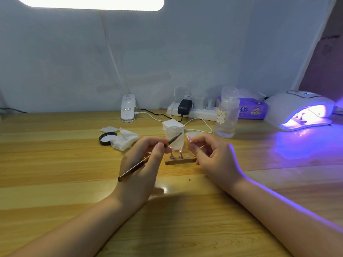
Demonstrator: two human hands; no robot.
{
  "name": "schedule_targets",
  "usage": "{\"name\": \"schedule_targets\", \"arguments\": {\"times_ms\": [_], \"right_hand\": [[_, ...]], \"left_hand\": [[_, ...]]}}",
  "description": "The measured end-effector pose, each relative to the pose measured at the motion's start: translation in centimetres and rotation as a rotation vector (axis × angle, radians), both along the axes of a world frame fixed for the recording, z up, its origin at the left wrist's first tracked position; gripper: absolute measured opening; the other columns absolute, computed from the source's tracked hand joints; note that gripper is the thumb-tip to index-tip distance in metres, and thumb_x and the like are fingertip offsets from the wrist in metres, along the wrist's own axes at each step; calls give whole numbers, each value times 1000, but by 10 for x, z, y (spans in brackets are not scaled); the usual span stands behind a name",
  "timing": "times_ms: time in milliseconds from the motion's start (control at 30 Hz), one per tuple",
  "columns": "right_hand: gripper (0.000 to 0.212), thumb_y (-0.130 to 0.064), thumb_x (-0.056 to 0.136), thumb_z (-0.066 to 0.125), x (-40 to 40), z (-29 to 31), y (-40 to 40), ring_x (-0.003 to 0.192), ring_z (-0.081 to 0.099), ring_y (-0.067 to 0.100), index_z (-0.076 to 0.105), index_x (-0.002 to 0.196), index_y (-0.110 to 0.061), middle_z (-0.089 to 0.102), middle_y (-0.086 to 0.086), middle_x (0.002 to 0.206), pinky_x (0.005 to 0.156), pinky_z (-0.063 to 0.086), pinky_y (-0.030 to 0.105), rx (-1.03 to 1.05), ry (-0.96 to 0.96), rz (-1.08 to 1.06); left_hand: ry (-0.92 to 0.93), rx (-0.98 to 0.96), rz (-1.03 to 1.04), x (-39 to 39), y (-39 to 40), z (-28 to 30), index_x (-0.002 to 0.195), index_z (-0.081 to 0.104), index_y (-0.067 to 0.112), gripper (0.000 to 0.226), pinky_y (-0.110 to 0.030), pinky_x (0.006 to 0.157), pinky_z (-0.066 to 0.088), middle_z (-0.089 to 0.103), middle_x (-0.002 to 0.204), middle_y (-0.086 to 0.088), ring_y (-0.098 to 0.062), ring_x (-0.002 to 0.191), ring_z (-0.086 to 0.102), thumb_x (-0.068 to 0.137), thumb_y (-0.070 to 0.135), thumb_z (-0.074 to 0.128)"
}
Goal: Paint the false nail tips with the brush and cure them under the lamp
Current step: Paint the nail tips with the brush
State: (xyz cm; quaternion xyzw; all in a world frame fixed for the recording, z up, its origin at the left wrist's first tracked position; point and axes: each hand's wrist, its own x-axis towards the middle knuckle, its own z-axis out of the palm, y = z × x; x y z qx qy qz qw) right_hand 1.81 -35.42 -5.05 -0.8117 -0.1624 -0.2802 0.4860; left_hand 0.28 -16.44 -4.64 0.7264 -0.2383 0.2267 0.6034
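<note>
My left hand grips a thin amber-handled brush; its dark tip points up and right toward a white jar. My right hand pinches a pink dotted false nail tip on its stand, held close to the brush tip. Between my hands a small wooden holder carries two more pink nail tips on metal stands. The white curing lamp glows violet at the far right, with a stand inside it.
A clear pump bottle stands behind my right hand. A power strip with cables, a purple tissue pack and a desk-lamp base line the back. Crumpled wipes and a black lid lie to the left.
</note>
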Motion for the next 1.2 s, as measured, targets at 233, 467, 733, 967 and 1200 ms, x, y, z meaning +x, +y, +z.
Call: {"name": "schedule_targets", "arguments": {"times_ms": [233,467,733,967,1200], "right_hand": [[10,-14,85,71,0,-1,1,54,52,31,70,85,-23,63,4,62,50,45,41,28,-6,-4],[15,-13,85,70,1,-2,-1,52,50,24,69,85,-27,57,-5,55,47,39,28,13,-12,-21],[6,-14,84,72,2,-1,-1,51,47,8,73,88,-17,55,-18,59,53,36,14,-71,-55,-61],[6,-11,83,72,2,-1,-1,53,48,8,72,88,-15,55,-18,62,53,36,11,-110,-58,-101],[6,-13,84,72,1,0,-1,53,50,9,73,89,-15,58,-18,66,53,39,13,-117,-73,-103]], "left_hand": [[23,17,-56,-3,-2,1,97,68,15,17,-15,76,50,74,88,4,-6,89,68,91,18,52],[-36,14,-103,-6,-1,1,90,69,14,25,-15,74,49,73,82,1,-10,83,69,89,30,50],[-75,101,11,-4,-3,3,103,67,24,22,-26,75,54,72,91,13,-6,89,68,90,37,54],[-95,132,-18,-6,-1,3,89,71,14,28,-19,73,47,72,78,8,-7,82,66,85,32,50],[-156,150,50,-6,-4,4,99,68,18,25,-16,74,48,71,86,11,-4,86,65,89,32,50]]}}
